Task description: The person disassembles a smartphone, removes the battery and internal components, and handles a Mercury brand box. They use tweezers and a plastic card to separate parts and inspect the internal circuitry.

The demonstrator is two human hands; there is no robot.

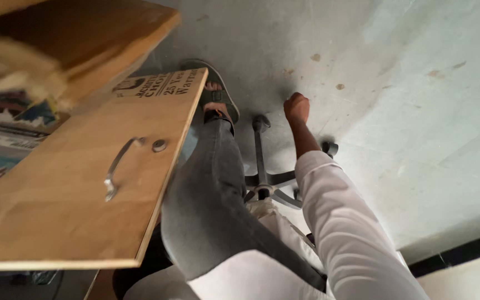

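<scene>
right hand [296, 107] clenched, empty, hangs over floor [418, 111] | left hand unseen | nearest chair base [262, 186]: stiff, probably heavy, we'd judge spokes best hold

The right hand [296, 108] hangs low, far down near the floor. It is curled into a loose fist, with the fingers tucked in, and it holds nothing. The back of the hand faces up. The right arm is stretched out straight and long, reaching down and away from the body. A white sleeve covers the arm from the shoulder to just above the wrist. The wrist is bare and straight. The left hand cannot be seen.
</scene>
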